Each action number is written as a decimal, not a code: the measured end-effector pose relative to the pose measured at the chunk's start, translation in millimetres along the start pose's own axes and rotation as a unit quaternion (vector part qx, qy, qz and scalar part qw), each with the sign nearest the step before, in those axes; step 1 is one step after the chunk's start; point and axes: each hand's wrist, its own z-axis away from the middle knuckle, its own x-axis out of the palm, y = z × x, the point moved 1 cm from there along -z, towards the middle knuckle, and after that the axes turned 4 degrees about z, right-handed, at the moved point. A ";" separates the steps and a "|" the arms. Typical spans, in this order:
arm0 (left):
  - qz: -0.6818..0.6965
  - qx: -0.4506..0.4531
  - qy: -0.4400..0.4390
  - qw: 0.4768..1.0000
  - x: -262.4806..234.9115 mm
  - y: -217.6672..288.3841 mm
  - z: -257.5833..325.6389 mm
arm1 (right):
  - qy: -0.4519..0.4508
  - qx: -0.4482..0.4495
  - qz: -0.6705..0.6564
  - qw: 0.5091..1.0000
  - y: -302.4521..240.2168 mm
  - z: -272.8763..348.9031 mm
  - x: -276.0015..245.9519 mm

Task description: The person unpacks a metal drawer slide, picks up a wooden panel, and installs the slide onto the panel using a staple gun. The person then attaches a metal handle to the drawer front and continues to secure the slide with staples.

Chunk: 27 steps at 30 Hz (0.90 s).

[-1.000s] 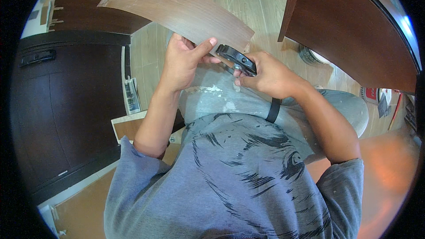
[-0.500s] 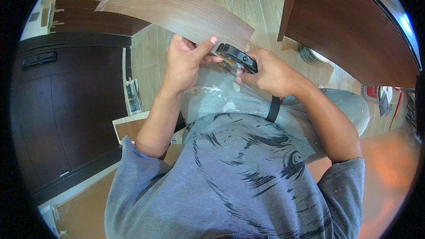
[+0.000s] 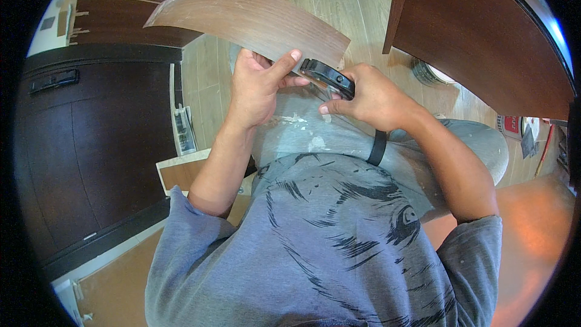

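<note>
"Just beyond the lap (image 3: pixel 296 128): held how, the curved wood-grain strip (image 3: pixel 260 21)?"

"Pinched at its near edge by the left hand (image 3: pixel 257 88), thumb above, fingers curled below; extended toward the upper left."

"And in the right hand (image 3: pixel 375 100)?"

"Gripped there: 1 black hand tool (image 3: pixel 330 77), directed at the strip's near edge, close to the right end. Contact with the edge: cannot tell."

"To either side?"

"At left, 1 dark door (image 3: pixel 109 157); at upper right, 1 brown panel (image 3: pixel 478 30), with 1 round container (image 3: pixel 424 72) below."
</note>
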 end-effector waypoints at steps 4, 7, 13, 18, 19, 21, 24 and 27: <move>0.005 -0.002 0.008 1.000 0.6 -0.4 2.0 | 0.006 0.008 0.000 1.000 -2.4 0.1 0.7; 0.009 0.003 0.009 1.000 1.7 0.4 3.5 | 0.016 0.011 0.009 1.000 -4.0 0.3 1.6; 0.019 0.001 0.013 1.000 4.2 5.0 1.6 | 0.015 0.028 0.031 0.999 -7.5 0.9 1.3; 0.026 0.010 0.003 1.000 2.6 6.9 -2.0 | -0.059 0.028 -0.061 0.996 -6.6 4.8 -10.1; 0.028 0.011 0.007 1.000 2.2 6.6 -2.4 | -0.053 -0.011 -0.047 0.997 -6.7 5.5 -13.7; 0.020 0.018 0.019 0.999 2.8 5.2 -4.2 | -0.035 -0.086 -0.011 0.996 -4.3 6.6 -22.8; 0.001 0.041 0.039 0.998 7.5 3.1 -7.3 | -0.117 -0.092 0.007 0.989 10.7 8.9 -50.9; 0.012 0.075 0.040 0.996 14.7 0.1 -13.5 | -0.103 -0.070 0.001 0.992 23.8 4.9 -61.8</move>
